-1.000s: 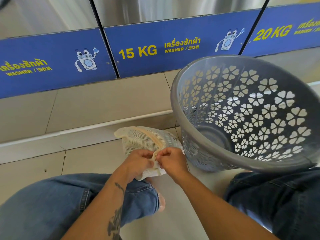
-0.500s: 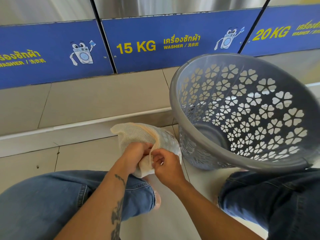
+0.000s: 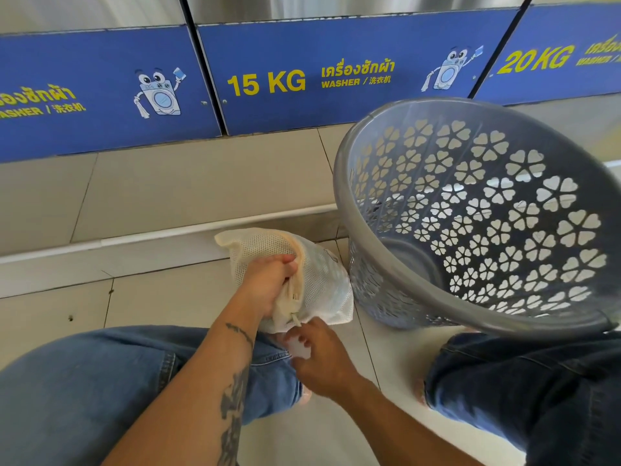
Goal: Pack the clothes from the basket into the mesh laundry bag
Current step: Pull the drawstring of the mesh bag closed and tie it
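A cream mesh laundry bag (image 3: 324,280) lies on the floor tiles between my knees, bulging with light fabric that shows through the mesh. My left hand (image 3: 268,284) is clenched around its gathered neck. My right hand (image 3: 322,358) is just below the bag, toward me, its fingertips pinched on the thin drawstring (image 3: 295,318) that comes out of the neck. To the right, the grey plastic basket (image 3: 339,183) with flower-shaped holes leans toward me. Its inside shows no clothes.
My legs in blue jeans (image 3: 100,381) flank the bag, left and right. Blue washer panels (image 3: 336,72) marked 15 KG and 20 KG stand behind, above a tiled step (image 3: 168,193) with a white pipe along its foot.
Both hands were together at the bag's opening. Now my left hand grips the bunched neck, and my right hand has drawn back toward me with the drawstring.
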### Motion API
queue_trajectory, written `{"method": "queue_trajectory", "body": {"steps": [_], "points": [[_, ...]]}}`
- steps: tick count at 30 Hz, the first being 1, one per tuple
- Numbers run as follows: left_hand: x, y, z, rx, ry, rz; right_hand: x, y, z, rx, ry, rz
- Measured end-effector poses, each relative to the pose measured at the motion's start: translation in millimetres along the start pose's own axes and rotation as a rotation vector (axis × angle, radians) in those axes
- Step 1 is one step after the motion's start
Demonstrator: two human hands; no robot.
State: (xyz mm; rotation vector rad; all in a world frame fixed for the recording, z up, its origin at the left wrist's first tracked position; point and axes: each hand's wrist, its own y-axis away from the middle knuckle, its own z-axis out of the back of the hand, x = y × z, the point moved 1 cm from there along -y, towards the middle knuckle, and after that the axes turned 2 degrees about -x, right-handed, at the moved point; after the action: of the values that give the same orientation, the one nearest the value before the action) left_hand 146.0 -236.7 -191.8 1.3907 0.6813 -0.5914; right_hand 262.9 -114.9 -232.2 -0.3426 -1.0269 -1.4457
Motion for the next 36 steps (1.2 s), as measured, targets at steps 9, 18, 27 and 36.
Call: {"method": "queue_trajectory", "body": {"steps": [9, 18, 27, 36], "points": [[4.0, 0.7, -6.4, -0.079, -0.09, -0.172, 12.0, -17.9, 28.1, -0.29, -0.655, -0.213], [8.6, 3.8, -3.1, -0.055, -0.077, -0.157, 24.7, -14.9, 20.6, -0.293, -0.186, 0.126], [13.7, -0.1, 0.6, -0.084, -0.01, -0.117, 27.5, -10.0, 15.6, -0.223, -0.177, 0.054], [9.2, -5.7, -3.1, -0.107, 0.05, -0.126, 27.4, -10.9, 22.3, -0.177, -0.632, -0.228]]}}
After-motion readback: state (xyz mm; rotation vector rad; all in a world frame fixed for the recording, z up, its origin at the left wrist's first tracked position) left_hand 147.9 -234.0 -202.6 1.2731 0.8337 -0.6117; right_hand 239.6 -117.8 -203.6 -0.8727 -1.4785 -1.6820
